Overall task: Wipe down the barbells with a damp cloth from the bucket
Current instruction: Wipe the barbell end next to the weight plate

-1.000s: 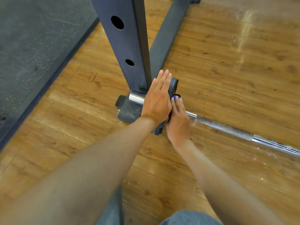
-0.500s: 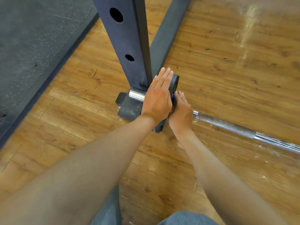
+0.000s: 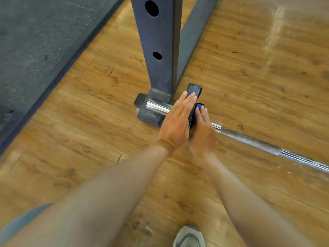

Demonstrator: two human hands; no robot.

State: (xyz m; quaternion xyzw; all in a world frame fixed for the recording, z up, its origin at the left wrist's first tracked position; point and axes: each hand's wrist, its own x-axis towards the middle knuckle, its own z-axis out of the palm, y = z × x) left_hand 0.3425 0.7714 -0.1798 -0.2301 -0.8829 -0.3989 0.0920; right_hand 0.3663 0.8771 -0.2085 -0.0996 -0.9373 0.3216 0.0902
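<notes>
A steel barbell [image 3: 252, 139] lies on the wooden floor, its chrome sleeve [image 3: 157, 107] at the foot of a rack post. A small dark weight plate [image 3: 195, 90] stands on the sleeve. My left hand [image 3: 177, 122] lies flat with straight fingers against the plate's left face. My right hand [image 3: 202, 132] presses a blue cloth [image 3: 198, 106] against the plate's right face, fingers straight; only a bit of the cloth shows past the fingertips. No bucket is in view.
A dark steel rack upright [image 3: 157, 50] with round holes rises just behind the plate, with its base beam [image 3: 194, 32] running away. A grey rubber mat [image 3: 35, 41] covers the floor at left. My shoe [image 3: 189, 237] shows at the bottom.
The view shifted and my shoe came into sight. My right hand slid a little along the plate's face, so the blue cloth peeks out at the fingertips again. My left hand stays flat on the plate.
</notes>
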